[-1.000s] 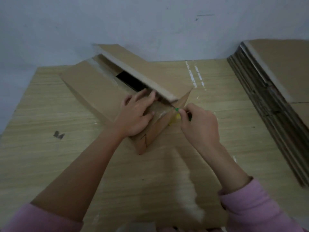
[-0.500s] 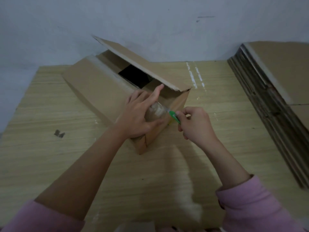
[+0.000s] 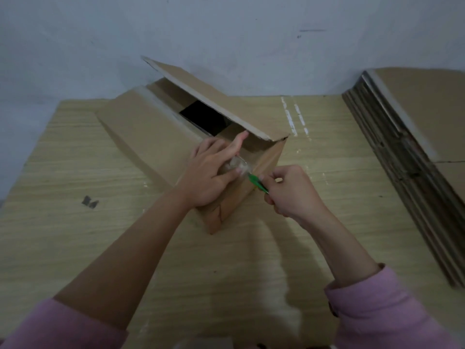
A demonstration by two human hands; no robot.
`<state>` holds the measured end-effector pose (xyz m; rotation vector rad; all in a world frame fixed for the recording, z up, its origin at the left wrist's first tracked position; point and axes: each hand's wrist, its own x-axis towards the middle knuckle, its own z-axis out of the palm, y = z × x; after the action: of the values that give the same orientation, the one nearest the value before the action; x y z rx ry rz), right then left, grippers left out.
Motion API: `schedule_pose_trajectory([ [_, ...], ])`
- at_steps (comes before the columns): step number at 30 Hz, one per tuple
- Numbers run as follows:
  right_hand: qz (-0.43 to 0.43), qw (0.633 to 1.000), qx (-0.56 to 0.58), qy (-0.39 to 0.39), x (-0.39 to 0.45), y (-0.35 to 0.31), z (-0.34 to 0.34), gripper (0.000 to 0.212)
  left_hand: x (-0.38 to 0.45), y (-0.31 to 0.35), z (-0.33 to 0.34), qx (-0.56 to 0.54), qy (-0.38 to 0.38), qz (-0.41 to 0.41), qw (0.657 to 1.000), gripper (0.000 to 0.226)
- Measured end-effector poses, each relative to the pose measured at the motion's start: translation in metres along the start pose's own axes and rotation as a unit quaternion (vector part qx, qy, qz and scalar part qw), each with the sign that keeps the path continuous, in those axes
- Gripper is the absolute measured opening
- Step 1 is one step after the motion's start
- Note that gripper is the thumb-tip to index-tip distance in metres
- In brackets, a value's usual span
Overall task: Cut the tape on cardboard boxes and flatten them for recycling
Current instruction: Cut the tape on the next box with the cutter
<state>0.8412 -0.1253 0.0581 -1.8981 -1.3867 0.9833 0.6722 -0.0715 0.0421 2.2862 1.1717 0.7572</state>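
A cardboard box [image 3: 151, 137] sits on a wooden table [image 3: 63, 235], near the far edge by the wall. One top flap [image 3: 214, 99] is lifted, showing a dark opening. The left hand [image 3: 214, 175] rests on the box's near end, fingers nearly straight, thumb pressing crumpled clear tape [image 3: 237, 166]. The right hand [image 3: 289, 192], just beside that end, curls tightly round a green cutter [image 3: 258, 183] pointing at the tape. A stack of flattened cardboard [image 3: 415, 152] lies at the right.
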Motion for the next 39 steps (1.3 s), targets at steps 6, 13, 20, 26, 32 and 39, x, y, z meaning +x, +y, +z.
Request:
schedule_pose_trajectory([
  [6,-0.053,0.999,-0.006,-0.006,-0.009,-0.007,0.016,0.034,0.003,-0.003,-0.002,-0.039,0.018,-0.001,0.999,0.061],
  [13,-0.015,0.985,-0.073,0.154,-0.014,0.059,-0.019,0.01,0.001,-0.003,-0.002,-0.005,0.0,0.009,1.0,0.075],
  [20,-0.053,0.947,-0.249,0.195,0.001,0.128,-0.014,0.038,0.0,-0.003,0.001,0.025,0.005,0.024,0.999,0.079],
  [26,-0.088,0.926,-0.278,0.238,0.006,0.113,-0.002,0.033,0.0,-0.002,0.001,0.038,-0.002,0.023,0.999,0.078],
  [32,-0.391,0.889,-0.122,0.206,0.012,0.027,0.011,0.034,0.0,0.001,-0.004,0.038,-0.015,0.024,0.999,0.079],
  [39,-0.356,0.899,-0.122,0.225,0.026,-0.014,-0.009,0.063,0.012,0.024,-0.049,0.122,0.035,0.075,0.989,0.077],
])
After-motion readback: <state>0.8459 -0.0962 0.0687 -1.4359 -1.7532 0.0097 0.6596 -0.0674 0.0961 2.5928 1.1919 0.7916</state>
